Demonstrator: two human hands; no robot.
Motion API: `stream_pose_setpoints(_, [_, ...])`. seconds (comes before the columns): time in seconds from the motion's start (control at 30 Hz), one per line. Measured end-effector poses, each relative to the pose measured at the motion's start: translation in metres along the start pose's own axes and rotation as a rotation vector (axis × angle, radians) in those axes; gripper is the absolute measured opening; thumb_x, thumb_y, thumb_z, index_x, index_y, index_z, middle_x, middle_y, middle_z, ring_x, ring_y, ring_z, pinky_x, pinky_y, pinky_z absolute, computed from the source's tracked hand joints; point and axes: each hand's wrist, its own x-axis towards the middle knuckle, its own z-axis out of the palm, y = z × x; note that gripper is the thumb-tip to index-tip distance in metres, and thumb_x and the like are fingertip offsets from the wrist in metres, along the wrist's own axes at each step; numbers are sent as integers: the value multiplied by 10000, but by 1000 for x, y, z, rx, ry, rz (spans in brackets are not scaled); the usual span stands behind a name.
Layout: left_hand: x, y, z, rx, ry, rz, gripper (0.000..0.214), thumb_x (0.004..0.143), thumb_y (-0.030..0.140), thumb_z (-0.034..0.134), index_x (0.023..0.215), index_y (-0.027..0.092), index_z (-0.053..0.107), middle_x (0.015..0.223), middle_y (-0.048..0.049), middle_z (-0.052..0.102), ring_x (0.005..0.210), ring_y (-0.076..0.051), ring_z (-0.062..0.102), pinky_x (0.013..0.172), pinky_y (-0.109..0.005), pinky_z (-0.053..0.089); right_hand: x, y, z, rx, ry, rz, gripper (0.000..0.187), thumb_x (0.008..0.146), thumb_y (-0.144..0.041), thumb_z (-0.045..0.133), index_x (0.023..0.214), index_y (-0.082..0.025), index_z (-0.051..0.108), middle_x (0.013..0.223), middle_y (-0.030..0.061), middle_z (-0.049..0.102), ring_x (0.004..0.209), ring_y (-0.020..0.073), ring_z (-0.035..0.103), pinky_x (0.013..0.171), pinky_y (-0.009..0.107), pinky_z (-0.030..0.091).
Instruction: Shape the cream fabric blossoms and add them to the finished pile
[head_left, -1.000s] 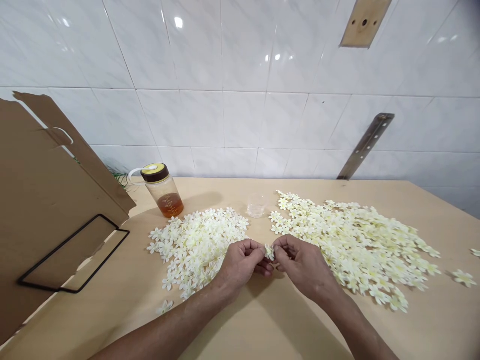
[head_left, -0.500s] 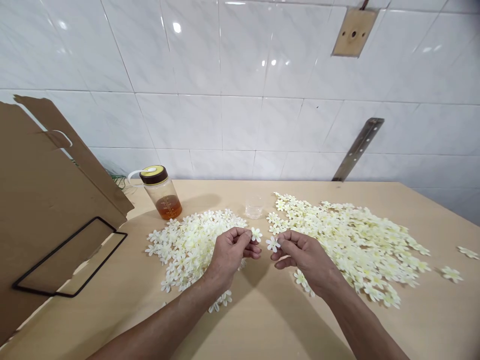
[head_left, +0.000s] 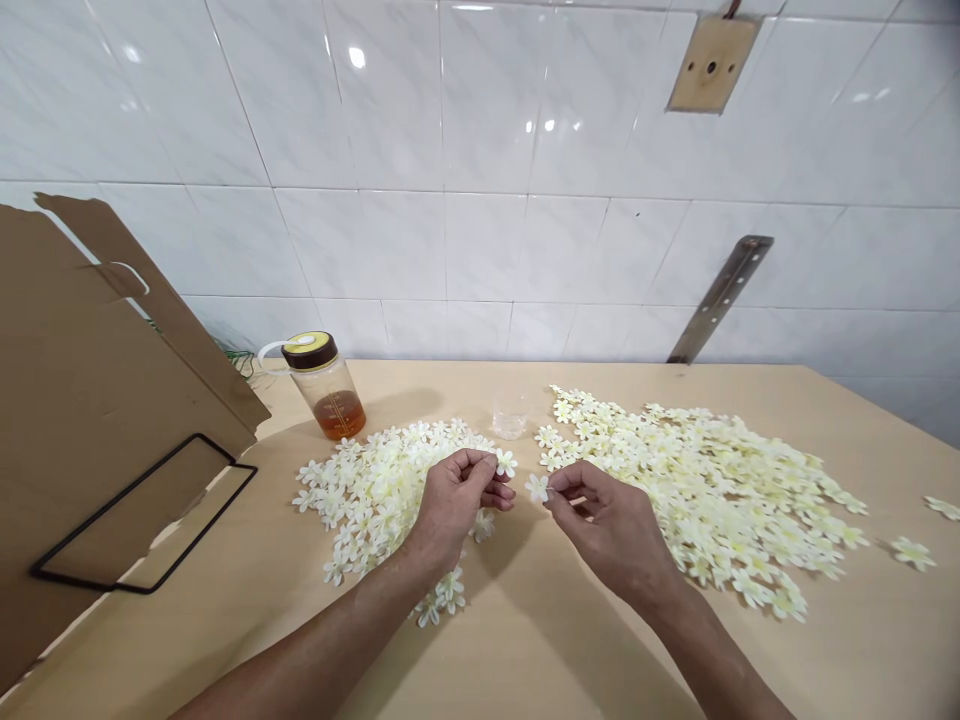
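Yr L hand (head_left: 455, 500) pinches one flower (head_left: 506, 462), R hand (head_left: 607, 525) a 2nd flower (head_left: 537, 488), both poking past fingers; prob. best pinched lightly.

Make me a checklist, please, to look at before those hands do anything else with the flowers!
1. Left hand has a flower: ok, it's at the fingertips.
2. Right hand has another flower: ok, at the fingertips too.
3. Those two flowers are apart: ok, a gap shows between them.
4. All other flowers are in the left pile or right pile: not ok, two loose flowers lie at the far right.
5. Bottle lid is tight: cannot tell, though it's on.
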Motion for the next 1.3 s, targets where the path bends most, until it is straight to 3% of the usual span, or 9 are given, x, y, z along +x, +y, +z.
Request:
stream_pose_setpoints(0.17, [1, 2, -1, 10, 3, 7, 237, 750, 342, 695, 760, 119, 618, 694, -55, 657, 563, -141, 634, 590, -293, 556, -3, 3, 3, -78, -12, -146, 146, 854, -290, 516, 850, -229, 648, 836, 32, 689, 691, 159, 638, 622, 266, 555])
stream_pose_setpoints(0.27, [1, 1, -1, 24, -5, 10, 243, 744, 348, 700, 754, 119, 619, 680, -55, 659, 554, -140, 634, 584, -290, 559, -4, 3, 4, -106, -184, -237, 206, 883, -295, 483, 946, -247, 673, 923, 41, 700, 749, 170, 654, 633, 270, 551])
stream_pose_setpoints(0.33, [0, -2, -1, 50, -23, 16, 251, 749, 362, 692, 751, 121, 618, 674, -57, 662, 550, -142, 638, 576, -286, 562, -4, 3, 6, -145, -229, -249, 224, 896, -319, 478, 974, -248, 676, 923, 43, 703, 740, 172, 655, 627, 269, 541])
stream_pose_setpoints(0.47, [-4, -11, 1, 170, -63, 22, 240, 771, 362, 653, 742, 126, 620, 637, -59, 662, 524, -153, 643, 523, -273, 555, -4, 5, 10, -194, -30, -186, 202, 898, -356, 507, 873, -230, 664, 819, 37, 695, 680, 164, 633, 630, 263, 508])
stream_pose_setpoints(0.53, [-8, -15, 2, 232, -90, 39, 235, 793, 359, 620, 746, 129, 623, 631, -60, 666, 519, -157, 647, 520, -275, 557, -5, 6, 13, -204, 12, -179, 175, 889, -342, 530, 853, -224, 654, 799, 33, 689, 670, 160, 621, 643, 265, 494])
stream_pose_setpoints(0.7, [-14, -19, 6, 280, -108, 61, 234, 817, 356, 593, 760, 131, 619, 616, -56, 662, 536, -169, 655, 546, -295, 568, -6, 6, 17, -250, 13, -190, 188, 887, -312, 520, 811, -226, 669, 764, 26, 686, 676, 167, 614, 631, 266, 466])
stream_pose_setpoints(1.03, [-17, -10, 12, 74, -169, -57, 286, 789, 387, 659, 756, 106, 614, 616, -70, 660, 536, -149, 625, 564, -286, 546, -6, 0, 14, -171, 6, -102, 196, 853, -252, 525, 764, -209, 694, 703, 1, 689, 592, 127, 608, 593, 210, 470])
stream_pose_setpoints(1.3, [-18, -7, 13, 47, -177, -68, 280, 764, 372, 688, 756, 101, 615, 626, -74, 663, 543, -150, 624, 565, -287, 538, -7, -2, 15, -225, 43, -97, 228, 837, -235, 504, 703, -195, 684, 617, -5, 635, 547, 119, 553, 525, 195, 421])
